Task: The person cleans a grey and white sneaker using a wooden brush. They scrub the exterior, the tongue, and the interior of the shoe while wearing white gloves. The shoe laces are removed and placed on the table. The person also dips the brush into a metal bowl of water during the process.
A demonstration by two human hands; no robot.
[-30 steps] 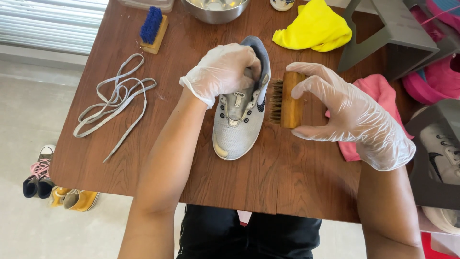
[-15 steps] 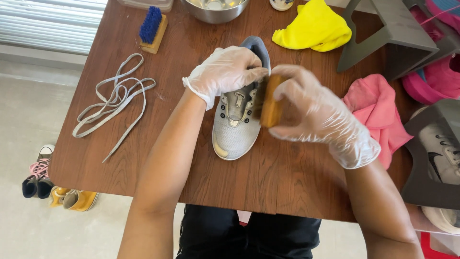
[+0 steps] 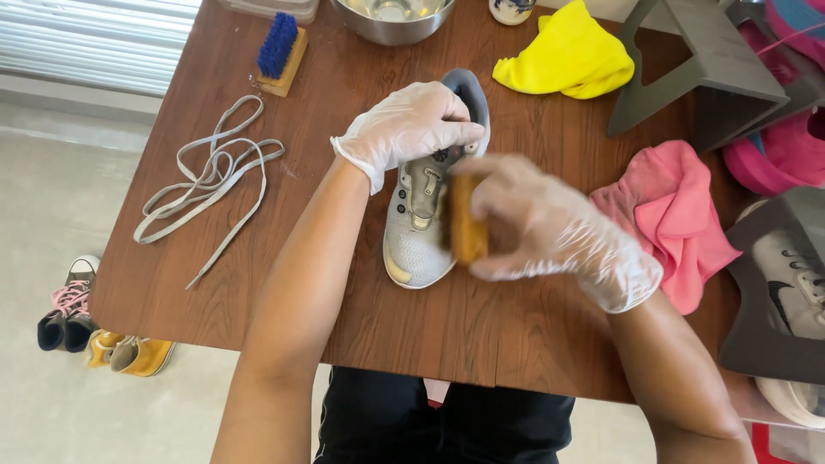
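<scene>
A grey sneaker (image 3: 414,232) without laces lies on the brown wooden table (image 3: 258,283), toe toward me. My left hand (image 3: 411,129), in a clear glove, grips the sneaker around its heel and collar. My right hand (image 3: 550,228), also gloved, holds a wooden brush (image 3: 465,222) against the shoe's right side; the hand and brush are blurred by motion.
Grey laces (image 3: 206,180) lie loose at the left. A blue-bristled brush (image 3: 280,53) and a metal bowl (image 3: 391,19) sit at the far edge, with a yellow cloth (image 3: 567,56) and a pink cloth (image 3: 675,215) at the right. Small shoes (image 3: 73,305) stand on the floor.
My right hand has swung the wooden brush from beside the shoe onto its right side and drawn it toward the toe. The left hand keeps its hold.
</scene>
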